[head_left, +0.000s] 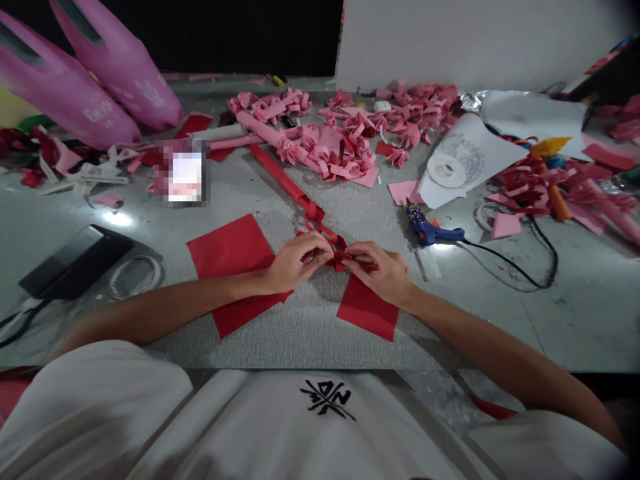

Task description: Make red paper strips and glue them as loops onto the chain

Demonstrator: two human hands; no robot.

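Observation:
My left hand (pixel 301 260) and my right hand (pixel 381 268) meet at the middle of the table, each pinching a small folded red paper piece (pixel 339 257) from its own side. Just beyond it lie red paper loops (pixel 314 212), at the near end of a long red paper strip (pixel 277 172). Whether the piece I hold is joined to these loops I cannot tell. Partly under my left forearm is a large red paper sheet (pixel 233 247). A smaller red sheet (pixel 370 310) lies below my right hand. My fingertips hide part of the folded piece.
A blue glue gun (pixel 433 232) with a black cord lies to the right. Pink paper flowers (pixel 345 133) are heaped at the back. A tape roll (pixel 447 171) rests on white paper. At left are a black device (pixel 75 260), a white ring (pixel 135 277) and pink bottles (pixel 117 67).

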